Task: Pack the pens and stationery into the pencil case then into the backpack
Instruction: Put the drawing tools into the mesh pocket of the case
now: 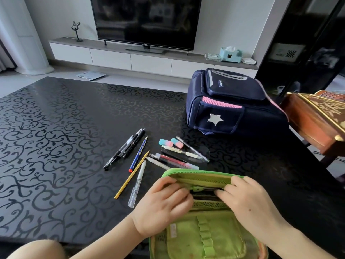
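Table (pixel 56 146): black, pens (pixel 128 146) spread out, backpack (pixel 233 109) behind.
Pencil case (pixel 205 228): green, opened, pressed under both hands.
Left hand (pixel 164 204): fingers curled inside.
Right hand (pixel 248 200): fingers tucked inside.

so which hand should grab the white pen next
Left, probably. The left hand sits at the case's left edge, and the white pen lies just to its left on the table. The right hand would have to cross over the case.

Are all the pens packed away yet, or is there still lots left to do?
Not yet. Done: the green pencil case lies open. In hand: left hand and right hand are at its inner pocket. Left: pens and pencils and two erasers still on the table; the backpack waits.
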A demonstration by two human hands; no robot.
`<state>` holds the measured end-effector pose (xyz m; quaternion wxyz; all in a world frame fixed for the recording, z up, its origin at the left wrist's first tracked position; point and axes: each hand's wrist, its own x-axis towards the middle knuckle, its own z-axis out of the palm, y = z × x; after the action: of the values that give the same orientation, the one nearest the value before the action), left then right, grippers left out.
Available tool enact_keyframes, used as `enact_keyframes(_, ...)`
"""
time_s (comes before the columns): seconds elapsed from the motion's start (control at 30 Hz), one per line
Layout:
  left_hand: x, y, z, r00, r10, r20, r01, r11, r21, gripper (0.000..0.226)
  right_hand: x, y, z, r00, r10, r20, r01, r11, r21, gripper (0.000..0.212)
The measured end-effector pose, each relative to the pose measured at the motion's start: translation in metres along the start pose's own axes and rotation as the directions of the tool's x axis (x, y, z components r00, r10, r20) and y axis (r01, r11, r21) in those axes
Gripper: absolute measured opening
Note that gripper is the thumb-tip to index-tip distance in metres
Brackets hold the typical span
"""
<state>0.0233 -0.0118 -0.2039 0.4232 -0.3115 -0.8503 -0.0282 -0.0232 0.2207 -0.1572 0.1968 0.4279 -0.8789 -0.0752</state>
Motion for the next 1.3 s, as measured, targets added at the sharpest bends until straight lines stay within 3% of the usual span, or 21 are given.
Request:
enact_keyframes(0.13,-0.007,-0.001,-0.003,0.998,0.059,0.016,-0.057,0.996,-0.069,0.008,-0.013,-0.006,0.008,0.985,0.169,-0.038,-0.158,0.967,0.199,0.042)
enact_keyframes(0.23,-0.009,-0.005,-0.003,0.999,0.018,0.044,-0.014,0.996,-0.092,0.015,-0.015,-0.008,0.007,0.952,0.283,-0.113,-0.231,0.913,0.336,0.016)
enact_keyframes(0.3,-0.009,-0.005,-0.001,0.998,-0.018,0.066,0.024,0.996,-0.085,0.018,-0.01,-0.006,0.0,0.877,0.433,-0.207,-0.309,0.839,0.448,0.02)
enact_keyframes(0.37,-0.008,-0.005,0.001,0.995,-0.052,0.085,0.058,0.995,-0.075,0.019,0.006,0.006,-0.006,0.745,0.62,-0.247,-0.433,0.73,0.529,0.023)
enact_keyframes(0.4,-0.007,-0.006,0.002,0.993,-0.071,0.092,0.078,0.994,-0.074,0.021,0.018,0.013,-0.005,0.69,0.697,-0.195,-0.509,0.659,0.554,0.019)
enact_keyframes(0.47,-0.005,-0.009,0.004,0.988,-0.121,0.099,0.128,0.989,-0.072,0.025,0.046,0.032,0.006,0.651,0.759,0.014,-0.653,0.552,0.518,0.018)
enact_keyframes(0.53,-0.005,-0.013,0.005,0.981,-0.172,0.094,0.179,0.981,-0.075,0.03,0.074,0.049,0.025,0.687,0.694,0.217,-0.701,0.553,0.45,0.026)
enact_keyframes(0.63,-0.01,-0.017,0.003,0.974,-0.205,0.093,0.213,0.973,-0.091,0.031,0.104,0.069,0.049,0.79,0.433,0.435,-0.605,0.666,0.437,0.039)
enact_keyframes(0.77,-0.018,-0.032,-0.001,0.956,-0.269,0.113,0.281,0.953,-0.11,0.033,0.12,0.086,0.076,0.738,0.225,0.636,-0.492,0.824,0.28,0.052)
enact_keyframes(0.87,-0.024,-0.043,0.003,0.925,-0.344,0.163,0.366,0.921,-0.132,0.037,0.108,0.093,0.087,0.764,0.258,0.591,-0.372,0.925,0.078,0.056)
enact_keyframes(0.97,-0.028,-0.045,0.01,0.887,-0.406,0.219,0.441,0.885,-0.15,0.037,0.065,0.095,0.08,0.8,0.331,0.5,-0.297,0.943,-0.148,0.047)
enact_keyframes(1.03,-0.03,-0.045,0.012,0.86,-0.445,0.251,0.486,0.863,-0.137,0.023,0.024,0.094,0.074,0.844,0.337,0.418,-0.228,0.93,-0.289,0.037)
enact_keyframes(1.1,-0.029,-0.043,0.011,0.844,-0.47,0.258,0.512,0.849,-0.127,0.011,-0.013,0.088,0.068,0.861,0.353,0.367,-0.252,0.921,-0.296,0.037)
enact_keyframes(1.2,-0.022,-0.033,0.011,0.823,-0.492,0.284,0.541,0.832,-0.124,0.023,-0.058,0.066,0.06,0.864,0.401,0.304,-0.378,0.916,-0.134,0.05)
enact_keyframes(1.3,-0.014,-0.027,0.012,0.786,-0.525,0.328,0.569,0.821,-0.049,0.02,-0.088,0.038,0.05,0.874,0.421,0.243,-0.412,0.907,-0.088,0.071)
